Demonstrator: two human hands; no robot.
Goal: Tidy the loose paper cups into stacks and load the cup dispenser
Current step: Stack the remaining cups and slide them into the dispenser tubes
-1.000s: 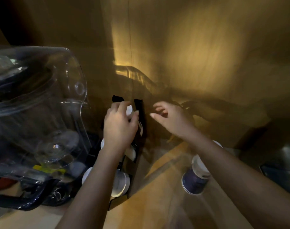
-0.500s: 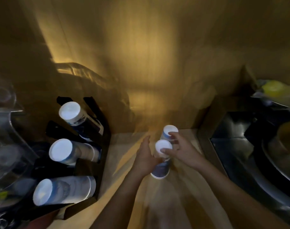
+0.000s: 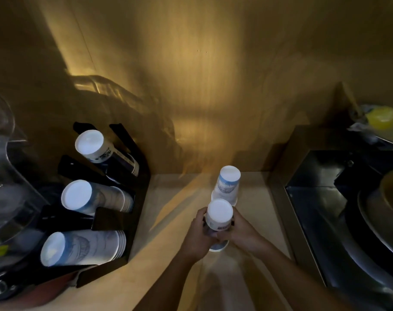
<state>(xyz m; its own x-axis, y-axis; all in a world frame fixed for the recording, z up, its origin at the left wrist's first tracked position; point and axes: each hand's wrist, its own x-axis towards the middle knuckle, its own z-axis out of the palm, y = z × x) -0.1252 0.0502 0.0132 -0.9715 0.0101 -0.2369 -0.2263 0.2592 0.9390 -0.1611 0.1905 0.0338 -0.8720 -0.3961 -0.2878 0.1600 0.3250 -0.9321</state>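
At far left we see the black slanted cup dispenser (image 3: 132, 212) holding three stacks of white paper cups. On the pale worktop (image 3: 168, 221), our left hand (image 3: 196, 236) and right hand (image 3: 241, 232) clamp their fingers around an upturned white paper cup stack (image 3: 220, 215); another upturned cup (image 3: 228, 185) stands just behind.

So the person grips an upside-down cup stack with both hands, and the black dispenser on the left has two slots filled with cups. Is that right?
Not quite. The head view shows three filled slots in the black dispenser, not two: a top stack, a middle stack and a bottom stack. The rest holds: the left hand and right hand grip the upside-down cup stack.
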